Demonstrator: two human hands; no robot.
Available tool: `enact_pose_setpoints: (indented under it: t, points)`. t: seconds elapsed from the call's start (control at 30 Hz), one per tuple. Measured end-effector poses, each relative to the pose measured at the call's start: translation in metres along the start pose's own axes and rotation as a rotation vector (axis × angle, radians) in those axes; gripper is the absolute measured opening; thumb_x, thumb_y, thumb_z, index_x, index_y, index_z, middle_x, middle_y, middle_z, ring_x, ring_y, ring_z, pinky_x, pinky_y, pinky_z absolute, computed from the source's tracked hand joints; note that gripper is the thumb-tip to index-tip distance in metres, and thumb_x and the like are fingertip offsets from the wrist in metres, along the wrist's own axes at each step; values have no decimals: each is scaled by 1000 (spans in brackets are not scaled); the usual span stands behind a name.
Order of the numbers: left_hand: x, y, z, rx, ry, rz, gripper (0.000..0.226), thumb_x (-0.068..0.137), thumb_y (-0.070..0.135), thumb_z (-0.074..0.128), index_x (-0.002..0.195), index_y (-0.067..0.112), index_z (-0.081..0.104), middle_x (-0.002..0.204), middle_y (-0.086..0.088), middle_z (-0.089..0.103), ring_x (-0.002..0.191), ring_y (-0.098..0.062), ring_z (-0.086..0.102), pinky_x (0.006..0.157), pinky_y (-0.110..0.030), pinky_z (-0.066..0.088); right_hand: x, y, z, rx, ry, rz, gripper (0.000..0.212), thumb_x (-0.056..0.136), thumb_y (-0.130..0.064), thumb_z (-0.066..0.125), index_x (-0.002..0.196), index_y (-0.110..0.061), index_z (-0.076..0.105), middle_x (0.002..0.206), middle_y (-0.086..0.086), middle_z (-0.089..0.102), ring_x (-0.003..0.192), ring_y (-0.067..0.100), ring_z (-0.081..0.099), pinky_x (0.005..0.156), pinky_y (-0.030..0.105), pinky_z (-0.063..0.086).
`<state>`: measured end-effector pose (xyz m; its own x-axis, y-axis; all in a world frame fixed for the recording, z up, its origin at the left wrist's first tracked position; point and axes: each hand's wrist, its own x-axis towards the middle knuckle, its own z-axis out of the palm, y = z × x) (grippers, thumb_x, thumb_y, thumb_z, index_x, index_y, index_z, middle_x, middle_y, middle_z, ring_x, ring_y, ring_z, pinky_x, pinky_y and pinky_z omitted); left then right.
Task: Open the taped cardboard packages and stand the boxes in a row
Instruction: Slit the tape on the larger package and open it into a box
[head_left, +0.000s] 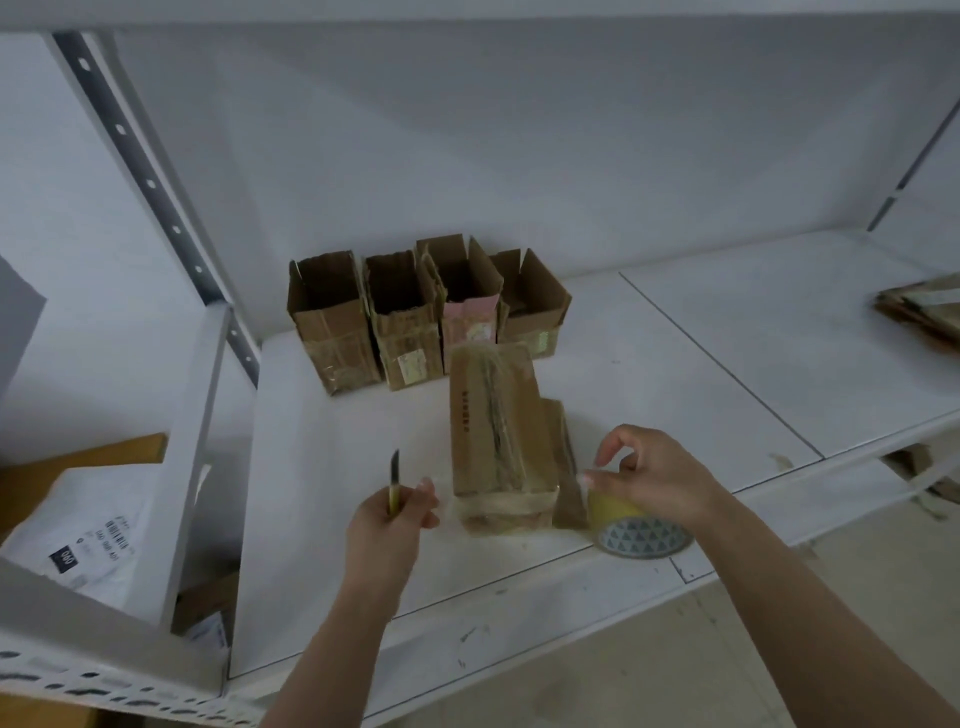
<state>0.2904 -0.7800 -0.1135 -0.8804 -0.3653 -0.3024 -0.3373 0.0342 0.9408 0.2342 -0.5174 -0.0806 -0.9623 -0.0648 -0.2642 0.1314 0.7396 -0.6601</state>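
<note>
- Nearest the lens: left hand (390, 512) wrapped round a yellow-handled knife (394, 483), blade up and tilted away from the body, apparently parked clear of the work between cuts.
- Right hand (655, 475) over a tape roll (641, 527) at the shelf's front lip, thumb and forefinger pinching what looked like a clear strip of tape; could not tell for certain what sat between them.
- Between both hands, flat on the white shelf (727, 353): taped package (501, 441), sealed, a band of tape across its near end, probably next for the blade.
- Behind it, against the back wall: four opened boxes (426, 312) upright in a row, side by side, flaps up.
- Room aplenty rightward of the row for another box; flattened cardboard (924, 312) well apart at the far right.
- Roll right on the front edge, so judged at risk of a knock-off.
</note>
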Motion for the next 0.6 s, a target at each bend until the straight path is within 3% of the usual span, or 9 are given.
enact_pose_setpoints:
  t: [0.07, 0.17, 0.4, 0.6]
  points:
    - [-4, -6, 13, -94, -78, -96, 31, 95, 31, 61, 84, 2, 66, 69, -4, 59, 54, -14, 42, 54, -29, 37, 1, 3, 12, -34, -14, 19, 33, 73, -57, 75, 87, -32, 58, 89, -7, 67, 82, 13, 64, 82, 36, 53]
    - [-5, -5, 20, -158, -108, -144, 35, 96, 34, 58, 86, 1, 63, 69, -4, 53, 49, -12, 35, 46, -25, 32, 2, -1, 21, -72, 11, 9, 29, 76, -55, 73, 85, -32, 58, 84, -10, 64, 80, 10, 63, 76, 32, 49]
    - [-5, -8, 25, -133, -159, -187, 41, 95, 46, 53, 82, 8, 56, 59, 0, 42, 44, -10, 30, 41, -23, 28, 5, -1, 25, -90, 17, 28, 25, 81, -53, 70, 88, -32, 59, 90, -12, 64, 84, 10, 63, 79, 32, 50]
    - [-11, -20, 28, -171, -198, -376, 52, 87, 63, 52, 79, 11, 52, 57, 0, 40, 42, -12, 30, 39, -22, 25, 2, -3, 23, -116, 7, 22, 25, 83, -54, 67, 94, -33, 59, 97, -10, 62, 90, 12, 61, 77, 30, 47]
